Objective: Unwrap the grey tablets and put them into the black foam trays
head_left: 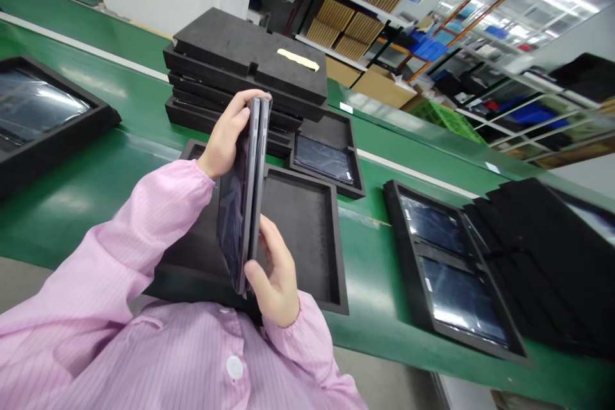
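Two thin dark tablets (250, 186) stand on edge, face against back, between my hands. My left hand (229, 131) is closed around their far upper end. Lower down, my right hand (276, 275) grips the near end, thumb on the edge and fingers behind. Beneath them lies a black foam tray (307, 237), whose right compartment shows bare; the tablets and my arm partly cover its left side. Just beyond, another foam tray (358, 173) holds a dark tablet (323, 157) with a small white label.
A stack of black foam trays (250, 45) with a yellow tape strip stands behind my hands. At right, a foam tray (401, 230) holds two tablets, beside more stacked trays (552, 256). Another loaded tray (103, 112) lies at left. All rest on a green conveyor belt (365, 269).
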The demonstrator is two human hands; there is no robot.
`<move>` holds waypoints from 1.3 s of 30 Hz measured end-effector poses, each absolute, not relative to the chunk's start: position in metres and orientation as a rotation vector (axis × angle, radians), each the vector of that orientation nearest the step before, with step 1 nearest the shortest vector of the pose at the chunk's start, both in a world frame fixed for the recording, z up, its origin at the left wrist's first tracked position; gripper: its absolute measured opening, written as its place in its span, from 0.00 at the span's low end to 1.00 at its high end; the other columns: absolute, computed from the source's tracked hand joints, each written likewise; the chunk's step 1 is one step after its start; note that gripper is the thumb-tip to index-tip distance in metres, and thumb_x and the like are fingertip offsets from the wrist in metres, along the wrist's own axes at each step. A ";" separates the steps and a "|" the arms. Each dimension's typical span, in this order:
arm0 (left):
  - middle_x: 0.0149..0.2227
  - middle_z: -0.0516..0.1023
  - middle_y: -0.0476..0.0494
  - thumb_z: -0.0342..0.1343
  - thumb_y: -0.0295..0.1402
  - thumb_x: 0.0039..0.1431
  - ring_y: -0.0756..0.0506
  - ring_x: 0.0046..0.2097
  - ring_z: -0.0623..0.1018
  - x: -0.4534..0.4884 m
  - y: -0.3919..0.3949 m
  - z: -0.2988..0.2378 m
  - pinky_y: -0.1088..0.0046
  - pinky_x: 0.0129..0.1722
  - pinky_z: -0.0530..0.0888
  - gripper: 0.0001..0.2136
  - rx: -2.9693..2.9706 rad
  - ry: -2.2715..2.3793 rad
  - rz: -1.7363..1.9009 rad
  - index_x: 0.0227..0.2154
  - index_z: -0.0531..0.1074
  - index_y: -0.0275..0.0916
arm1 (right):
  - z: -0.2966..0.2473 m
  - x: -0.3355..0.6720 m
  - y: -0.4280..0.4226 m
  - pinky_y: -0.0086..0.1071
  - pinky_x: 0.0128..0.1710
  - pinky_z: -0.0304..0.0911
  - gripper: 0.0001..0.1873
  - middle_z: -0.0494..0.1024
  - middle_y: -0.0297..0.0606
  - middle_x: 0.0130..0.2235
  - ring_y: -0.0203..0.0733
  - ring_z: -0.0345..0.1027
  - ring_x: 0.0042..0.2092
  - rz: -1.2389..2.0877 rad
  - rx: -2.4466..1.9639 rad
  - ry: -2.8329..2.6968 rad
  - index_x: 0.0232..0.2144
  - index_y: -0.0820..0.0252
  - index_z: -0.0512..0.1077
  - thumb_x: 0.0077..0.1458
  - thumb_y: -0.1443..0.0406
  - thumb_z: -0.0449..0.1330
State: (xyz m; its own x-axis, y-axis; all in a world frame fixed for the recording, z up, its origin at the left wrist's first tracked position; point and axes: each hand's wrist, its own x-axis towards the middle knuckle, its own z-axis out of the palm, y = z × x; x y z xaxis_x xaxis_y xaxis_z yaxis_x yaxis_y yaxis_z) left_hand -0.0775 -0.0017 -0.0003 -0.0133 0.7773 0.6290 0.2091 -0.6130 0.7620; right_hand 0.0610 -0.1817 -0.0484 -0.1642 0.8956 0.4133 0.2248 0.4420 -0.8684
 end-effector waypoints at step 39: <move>0.38 0.68 0.43 0.54 0.51 0.55 0.42 0.42 0.69 -0.090 -0.068 0.026 0.62 0.46 0.68 0.20 1.918 0.010 1.586 0.41 0.69 0.40 | -0.028 0.039 -0.135 0.45 0.58 0.63 0.32 0.71 0.44 0.58 0.51 0.66 0.59 0.862 -0.906 -1.251 0.54 0.54 0.67 0.54 0.44 0.60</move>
State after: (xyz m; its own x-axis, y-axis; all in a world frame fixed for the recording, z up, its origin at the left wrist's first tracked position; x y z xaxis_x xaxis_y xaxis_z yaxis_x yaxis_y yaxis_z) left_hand -0.0899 -0.0678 0.0256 0.2711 0.3929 0.8787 -0.3813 -0.7944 0.4728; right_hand 0.0391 -0.1346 -0.0277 0.1170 0.9113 0.3947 -0.0442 0.4018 -0.9147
